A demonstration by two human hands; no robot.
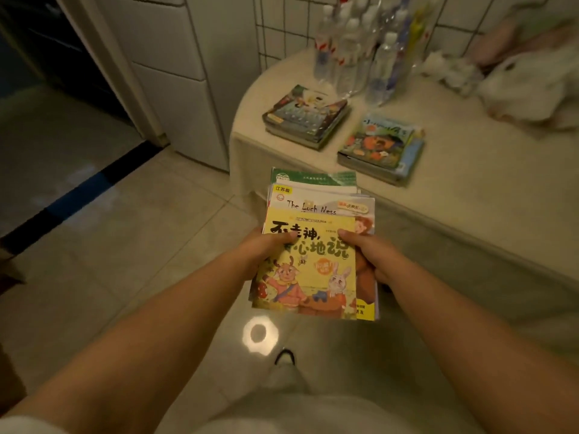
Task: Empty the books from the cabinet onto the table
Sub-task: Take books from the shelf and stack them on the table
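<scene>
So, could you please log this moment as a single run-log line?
hands: left hand and right hand grip book stack | stack: over floor, short of table | table: two book piles

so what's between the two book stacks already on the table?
Head view: only a bare strip of tablecloth separates the left stack from the right stack; they sit apart.

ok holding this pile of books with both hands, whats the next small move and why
Probably carry the held books forward and set them on the table beside the two stacks already there. Left hand and right hand grip them short of the table edge.
</scene>
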